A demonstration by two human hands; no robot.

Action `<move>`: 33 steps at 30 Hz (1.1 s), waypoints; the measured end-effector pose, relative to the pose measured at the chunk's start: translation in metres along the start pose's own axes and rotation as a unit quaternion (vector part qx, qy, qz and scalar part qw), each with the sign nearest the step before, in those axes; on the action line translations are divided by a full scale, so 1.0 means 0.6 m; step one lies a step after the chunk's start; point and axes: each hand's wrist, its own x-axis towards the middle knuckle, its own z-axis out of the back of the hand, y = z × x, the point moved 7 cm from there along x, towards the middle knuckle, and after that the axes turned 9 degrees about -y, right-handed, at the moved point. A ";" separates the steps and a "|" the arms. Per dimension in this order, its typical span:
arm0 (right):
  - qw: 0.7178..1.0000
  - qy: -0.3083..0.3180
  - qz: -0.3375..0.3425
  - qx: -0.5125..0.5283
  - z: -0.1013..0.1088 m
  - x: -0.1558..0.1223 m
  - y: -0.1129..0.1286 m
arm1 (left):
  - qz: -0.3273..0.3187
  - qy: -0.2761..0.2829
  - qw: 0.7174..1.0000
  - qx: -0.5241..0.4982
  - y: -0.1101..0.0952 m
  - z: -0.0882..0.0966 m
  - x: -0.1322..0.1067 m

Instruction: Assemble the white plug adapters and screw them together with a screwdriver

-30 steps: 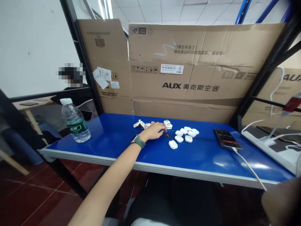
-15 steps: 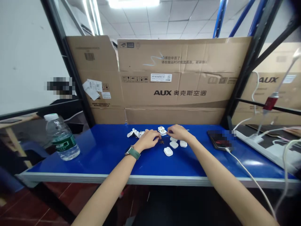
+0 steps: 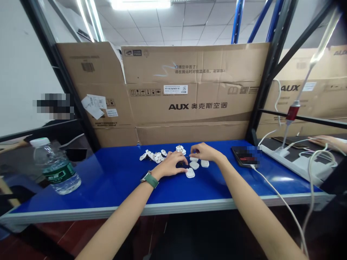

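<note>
White covers [image 3: 194, 165] toward the counter's [image 3: 108, 187] back edge
My left hand [image 3: 171, 164] is spread wide, thumb at the nearest cover [image 3: 191, 174]; my right hand [image 3: 205, 151] looks bunched up, can't tell if it's got anything.

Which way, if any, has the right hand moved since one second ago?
Yes, leftward, in over the table: the right hand is now left of the phone, by the white caps; a second ago it wasn't there.
</note>
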 end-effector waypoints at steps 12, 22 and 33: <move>0.979 0.191 0.043 0.053 -0.054 -0.017 0.048 | 0.054 -0.046 0.985 0.158 0.041 -0.003 0.004; 0.984 0.169 -0.056 -0.022 -0.037 -0.017 -0.022 | 0.022 0.007 0.976 0.218 0.040 -0.043 0.025; 0.996 0.060 0.013 -0.058 -0.022 -0.003 0.005 | 0.026 -0.036 0.981 0.191 0.018 -0.006 0.016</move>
